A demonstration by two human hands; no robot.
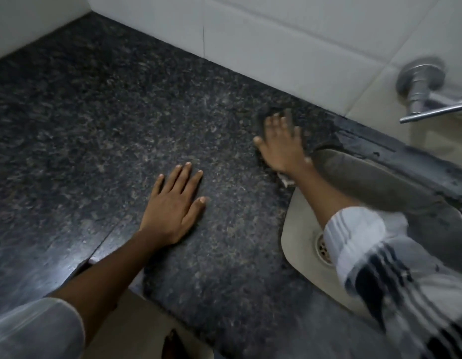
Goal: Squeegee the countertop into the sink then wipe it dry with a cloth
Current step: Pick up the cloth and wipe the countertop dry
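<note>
Right fingers (281, 125): we see them spread flat, pressing a dark cloth (266, 117), mostly hidden, right of frame centre.
Left hand (175, 206): fingers straight, palm resting on the countertop (95, 112), holding nothing.
Sink (297, 224): we find it lower right, just beside the cloth.
Tap (426, 92): upper right.

No text, label, brand, number or sign can be read anywhere in this view.
</note>
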